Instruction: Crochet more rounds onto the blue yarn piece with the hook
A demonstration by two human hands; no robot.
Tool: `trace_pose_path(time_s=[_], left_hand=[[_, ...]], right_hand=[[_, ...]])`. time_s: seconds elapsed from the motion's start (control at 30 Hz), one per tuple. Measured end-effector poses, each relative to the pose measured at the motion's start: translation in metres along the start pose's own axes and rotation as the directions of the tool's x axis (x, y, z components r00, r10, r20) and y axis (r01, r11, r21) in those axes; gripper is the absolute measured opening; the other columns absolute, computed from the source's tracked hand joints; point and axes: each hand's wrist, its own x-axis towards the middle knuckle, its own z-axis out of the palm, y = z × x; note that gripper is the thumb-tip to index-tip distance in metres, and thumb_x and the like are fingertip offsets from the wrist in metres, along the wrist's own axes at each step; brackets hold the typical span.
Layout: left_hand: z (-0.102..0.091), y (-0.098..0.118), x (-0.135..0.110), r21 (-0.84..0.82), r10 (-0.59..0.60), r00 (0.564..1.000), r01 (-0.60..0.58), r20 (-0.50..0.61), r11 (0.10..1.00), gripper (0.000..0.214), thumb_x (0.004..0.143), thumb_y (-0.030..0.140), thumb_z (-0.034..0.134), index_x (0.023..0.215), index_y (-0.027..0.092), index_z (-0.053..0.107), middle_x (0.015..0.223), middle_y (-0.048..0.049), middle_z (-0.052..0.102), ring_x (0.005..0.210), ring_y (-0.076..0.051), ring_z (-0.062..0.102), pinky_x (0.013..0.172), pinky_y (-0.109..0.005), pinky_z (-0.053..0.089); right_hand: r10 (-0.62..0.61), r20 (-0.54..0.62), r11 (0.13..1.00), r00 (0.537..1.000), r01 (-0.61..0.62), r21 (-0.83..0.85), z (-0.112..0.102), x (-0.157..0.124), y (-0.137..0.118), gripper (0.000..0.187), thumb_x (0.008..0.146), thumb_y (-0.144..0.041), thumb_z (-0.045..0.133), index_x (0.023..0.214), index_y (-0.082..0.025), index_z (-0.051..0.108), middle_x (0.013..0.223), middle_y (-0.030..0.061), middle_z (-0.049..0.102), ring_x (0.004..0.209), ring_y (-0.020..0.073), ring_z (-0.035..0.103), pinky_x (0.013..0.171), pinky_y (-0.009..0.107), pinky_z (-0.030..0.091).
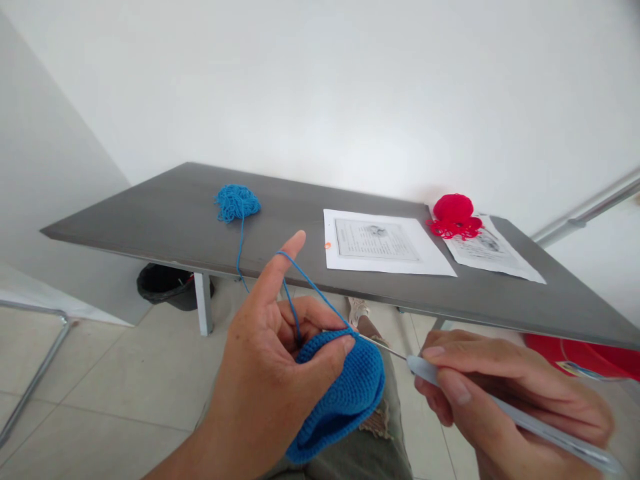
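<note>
My left hand (pixel 280 347) pinches the upper edge of a blue crocheted piece (pixel 345 393), rounded and hollow like a small cup or cap. Blue yarn (pixel 313 283) runs over my raised left index finger and down to the stitches at that edge. In my right hand (pixel 500 393) is a crochet hook (pixel 540 430) with a pale handle, gripped like a pen. Its thin metal shaft points left and meets the edge of the piece near my left thumb; the tip is hidden there. The strand trails from a loose blue yarn bundle (pixel 237 203) on the table.
A grey table (pixel 290 200) stands ahead against the white wall. On it lie a printed sheet (pixel 385 243) and another sheet (pixel 505 257) under a red yarn ball (pixel 453 212). Below are a black bin (pixel 167 287) and something red (pixel 585 353). My legs are under the hands.
</note>
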Motion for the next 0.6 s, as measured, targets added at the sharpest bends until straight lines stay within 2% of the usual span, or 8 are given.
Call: trace_pose_path(time_s=[0.17, 0.43, 0.5, 0.6], left_hand=[[0.0005, 0.0009, -0.0005, -0.001, -0.012, 1.000, 0.012, 0.003, 1.000, 0.104, 0.071, 0.009, 0.083, 0.164, 0.034, 0.044, 0.066, 0.0066, 0.074, 0.059, -0.012, 0.065, 0.055, -0.016, 0.053], [0.0006, 0.0025, -0.0004, 0.024, -0.005, 1.000, 0.005, 0.004, 1.000, 0.105, 0.070, 0.009, 0.083, 0.164, 0.031, 0.043, 0.066, 0.0071, 0.074, 0.058, -0.012, 0.064, 0.054, -0.016, 0.051], [0.0012, 0.0027, -0.0006, 0.005, -0.001, 1.000, 0.001, 0.004, 1.000, 0.104, 0.070, 0.008, 0.082, 0.164, 0.030, 0.044, 0.066, 0.0066, 0.074, 0.058, -0.012, 0.064, 0.054, -0.016, 0.051], [0.0021, 0.0032, -0.0006, -0.027, -0.008, 1.000, 0.008, 0.007, 1.000, 0.101, 0.071, 0.009, 0.082, 0.163, 0.026, 0.045, 0.066, 0.0051, 0.073, 0.057, -0.012, 0.062, 0.052, -0.016, 0.050]], right_hand=[[-0.030, 0.034, 0.999, 0.999, 0.031, -0.008, -0.0008, 0.0014, 0.0008, 0.025, 0.087, -0.010, 0.077, 0.100, -0.030, 0.084, 0.083, -0.0011, 0.081, 0.049, 0.0098, 0.067, 0.033, 0.018, 0.049], [-0.069, 0.049, 0.997, 0.996, 0.070, -0.028, -0.0027, 0.0042, 0.0002, 0.029, 0.085, -0.006, 0.076, 0.100, -0.028, 0.085, 0.081, -0.0001, 0.080, 0.049, 0.0106, 0.068, 0.033, 0.018, 0.049], [-0.051, 0.039, 0.999, 0.998, 0.050, 0.020, -0.0007, 0.0042, 0.0011, 0.027, 0.084, -0.005, 0.078, 0.100, -0.026, 0.085, 0.083, 0.0014, 0.080, 0.049, 0.0111, 0.068, 0.034, 0.019, 0.050], [0.046, 0.089, 0.975, 0.995, -0.065, 0.212, 0.0070, 0.0026, 0.0042, 0.021, 0.090, -0.011, 0.077, 0.104, -0.025, 0.084, 0.078, 0.0025, 0.079, 0.048, 0.0113, 0.067, 0.037, 0.019, 0.052]])
